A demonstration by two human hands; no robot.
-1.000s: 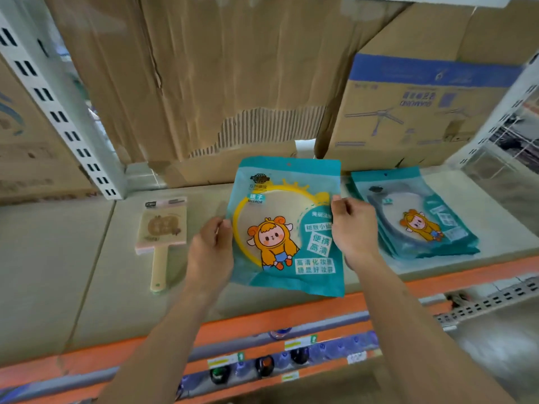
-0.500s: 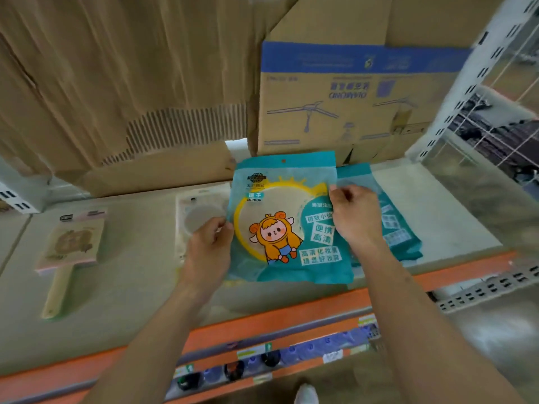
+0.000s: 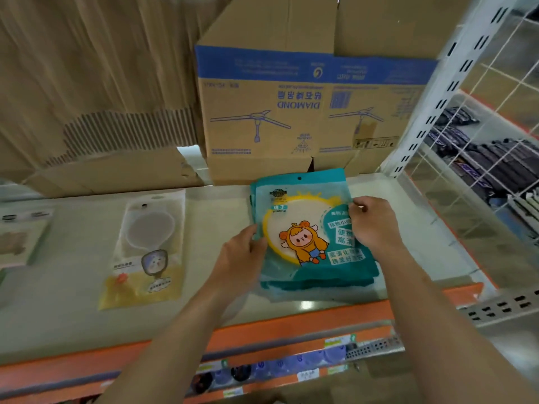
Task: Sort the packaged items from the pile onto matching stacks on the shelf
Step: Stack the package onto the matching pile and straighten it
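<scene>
Teal plastic mirror packet with yellow ring and cartoon figure [image 3: 306, 228] lies atop stack of matching teal packets [image 3: 318, 282] on pale shelf [image 3: 73, 287], right side. Left hand [image 3: 242, 255] pinches packet's left edge; right hand [image 3: 374, 223] grips its right edge. Clear-and-yellow mirror packet [image 3: 145, 252] flat, well left of stack. Blue-banded cardboard box [image 3: 306, 106] behind.

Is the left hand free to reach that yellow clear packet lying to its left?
Probably yes, once it lets go. The left hand is pinching the teal mirror packet, and only bare shelf lies between it and the yellow packet.
</scene>
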